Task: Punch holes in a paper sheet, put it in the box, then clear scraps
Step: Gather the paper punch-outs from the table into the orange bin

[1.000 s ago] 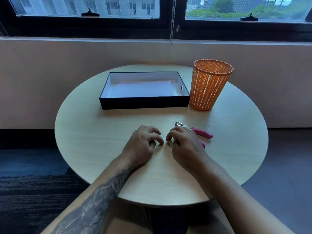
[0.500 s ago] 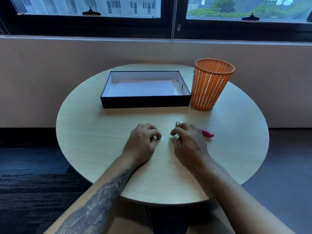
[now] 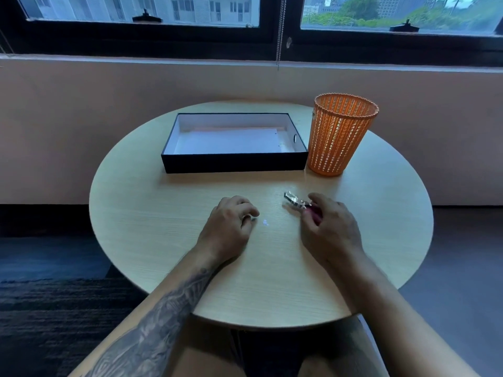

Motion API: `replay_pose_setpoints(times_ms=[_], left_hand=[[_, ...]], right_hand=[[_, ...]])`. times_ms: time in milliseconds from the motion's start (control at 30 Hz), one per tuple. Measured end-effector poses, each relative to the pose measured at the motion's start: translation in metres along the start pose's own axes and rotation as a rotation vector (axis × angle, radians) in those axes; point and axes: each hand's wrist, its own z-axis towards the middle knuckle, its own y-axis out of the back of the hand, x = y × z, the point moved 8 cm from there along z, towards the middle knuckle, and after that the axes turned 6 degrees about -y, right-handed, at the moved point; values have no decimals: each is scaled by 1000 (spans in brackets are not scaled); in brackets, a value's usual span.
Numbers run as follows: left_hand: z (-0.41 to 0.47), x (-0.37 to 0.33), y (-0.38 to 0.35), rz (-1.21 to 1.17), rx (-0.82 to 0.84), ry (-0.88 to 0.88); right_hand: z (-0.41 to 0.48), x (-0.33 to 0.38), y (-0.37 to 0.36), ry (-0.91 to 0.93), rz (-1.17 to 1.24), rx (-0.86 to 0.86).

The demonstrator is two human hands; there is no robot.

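Observation:
A white paper sheet (image 3: pixel 228 144) with small holes near its right edge lies flat inside the black box (image 3: pixel 234 165) at the back of the table. Tiny white paper scraps (image 3: pixel 265 222) lie on the wood between my hands. My left hand (image 3: pixel 227 227) rests on the table with its fingers curled, the fingertips just left of the scraps. I cannot tell whether a scrap is pinched in them. My right hand (image 3: pixel 328 227) is closed around the pink handles of the hole punch (image 3: pixel 295 201), whose metal head sticks out to the upper left.
An orange mesh wastebasket (image 3: pixel 340 137) stands upright just right of the box, behind my right hand. The round wooden table (image 3: pixel 163 240) ends close to my body, and a wall with a window ledge lies beyond its far edge.
My right hand moved right, away from the scraps, and closed over the punch's pink handles. My left hand stayed in place. The scraps now show between the hands.

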Motion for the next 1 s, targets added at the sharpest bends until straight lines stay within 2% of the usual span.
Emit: replay_pose_setpoints(times_ms=[133, 333, 500, 567, 633, 767, 833, 1000], left_hand=[[0, -2, 0, 13, 15, -16], [0, -2, 0, 24, 14, -16], [0, -3, 0, 34, 12, -17], [0, -3, 0, 35, 12, -16], [0, -3, 0, 36, 12, -17], [0, -4, 1, 52, 17, -20], [0, -5, 1, 51, 15, -19], [0, -4, 2, 37, 16, -10]], right_hand=[[17, -8, 0, -111, 141, -9], [43, -8, -11, -148, 64, 17], [45, -5, -17, -100, -57, 18], [41, 0, -15, -35, -118, -46], [28, 18, -16, 121, -80, -71], [-19, 62, -38, 506, 25, 168], [-26, 69, -44, 554, 27, 221], [-23, 65, -48, 538, 28, 240]])
